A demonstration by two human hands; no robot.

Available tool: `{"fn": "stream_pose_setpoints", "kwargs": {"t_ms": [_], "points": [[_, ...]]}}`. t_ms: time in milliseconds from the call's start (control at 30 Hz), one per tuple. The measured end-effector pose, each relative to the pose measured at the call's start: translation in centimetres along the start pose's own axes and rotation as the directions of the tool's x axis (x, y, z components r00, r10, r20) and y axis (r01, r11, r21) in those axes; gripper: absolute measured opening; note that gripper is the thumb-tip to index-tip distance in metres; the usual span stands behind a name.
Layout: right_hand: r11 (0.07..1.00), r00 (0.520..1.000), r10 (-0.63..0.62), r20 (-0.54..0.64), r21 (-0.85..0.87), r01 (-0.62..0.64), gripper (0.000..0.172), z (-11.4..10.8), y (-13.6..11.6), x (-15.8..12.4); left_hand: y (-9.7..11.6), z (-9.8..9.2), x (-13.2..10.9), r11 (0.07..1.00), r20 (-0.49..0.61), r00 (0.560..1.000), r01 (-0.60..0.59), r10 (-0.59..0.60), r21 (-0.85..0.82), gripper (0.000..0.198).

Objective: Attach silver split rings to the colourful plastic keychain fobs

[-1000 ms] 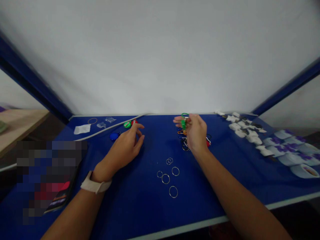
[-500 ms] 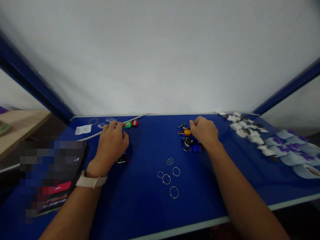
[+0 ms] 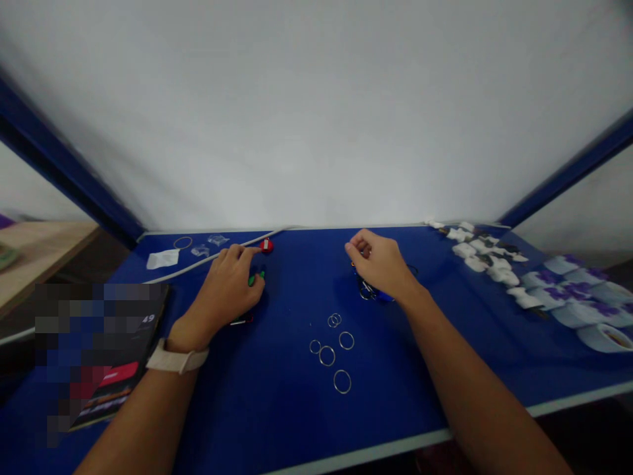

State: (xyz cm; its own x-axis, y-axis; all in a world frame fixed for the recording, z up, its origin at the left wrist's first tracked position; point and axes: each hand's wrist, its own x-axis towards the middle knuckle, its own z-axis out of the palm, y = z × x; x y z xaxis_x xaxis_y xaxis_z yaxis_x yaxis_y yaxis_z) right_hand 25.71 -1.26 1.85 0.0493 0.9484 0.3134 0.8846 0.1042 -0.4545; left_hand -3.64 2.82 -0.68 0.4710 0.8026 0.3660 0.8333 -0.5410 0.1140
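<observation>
Left grip (image 3: pixel 225 284) is held open, not clenched, its index fingertip (image 3: pixel 250 250) just short of a red key tag (image 3: pixel 266 245) ahead; a green key tag (image 3: pixel 256 280) is just beside the lower fingers. Right grip (image 3: pixel 378 259) is loosely curled above a carabiner pile (image 3: pixel 368 289); any hold cannot be told.

Round red plastic key tag (image 3: pixel 266 246) lying flat, just beyond the outstretched forefinger of the left hand (image 3: pixel 225 290); green key tag (image 3: pixel 256 278) mostly hidden beneath those fingers. Tangled heap of small carabiner clips and blue tags (image 3: pixel 370 290) half covered by the right hand (image 3: pixel 380 264). Below, loose steel split rings (image 3: pixel 329 349), scattered flat, well apart from both hands.
</observation>
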Motion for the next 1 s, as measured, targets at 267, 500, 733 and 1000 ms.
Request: {"fn": "stream_pose_setpoints", "kwargs": {"t_ms": [267, 500, 733, 1000], "points": [[0.964, 0.791, -0.238, 0.564, 0.233, 0.124, 0.012, -0.5, -2.5, -1.6, 0.8, -1.1, -0.1, 0.996, 0.159, 0.985, -0.053, 0.064, -0.075, 0.033], [0.963, 0.616, -0.270, 0.740, 0.205, 0.176, 0.019, -1.2, -2.4, -1.6, 0.9, -0.7, -0.2, 0.974, 0.215, 0.966, -0.096, 0.141, -0.206, 0.017], [0.951, 0.607, -0.308, 0.733, 0.219, 0.219, 0.009, -0.8, -2.6, -1.5, 1.4, -0.4, -0.3, 0.914, 0.198, 0.961, -0.104, 0.194, -0.393, 0.020], [0.957, 0.622, -0.284, 0.730, 0.250, 0.143, 0.010, -0.5, -2.3, -1.5, 2.1, -1.4, -0.1, 0.884, 0.259, 0.945, -0.058, 0.198, -0.465, 0.025]]}}
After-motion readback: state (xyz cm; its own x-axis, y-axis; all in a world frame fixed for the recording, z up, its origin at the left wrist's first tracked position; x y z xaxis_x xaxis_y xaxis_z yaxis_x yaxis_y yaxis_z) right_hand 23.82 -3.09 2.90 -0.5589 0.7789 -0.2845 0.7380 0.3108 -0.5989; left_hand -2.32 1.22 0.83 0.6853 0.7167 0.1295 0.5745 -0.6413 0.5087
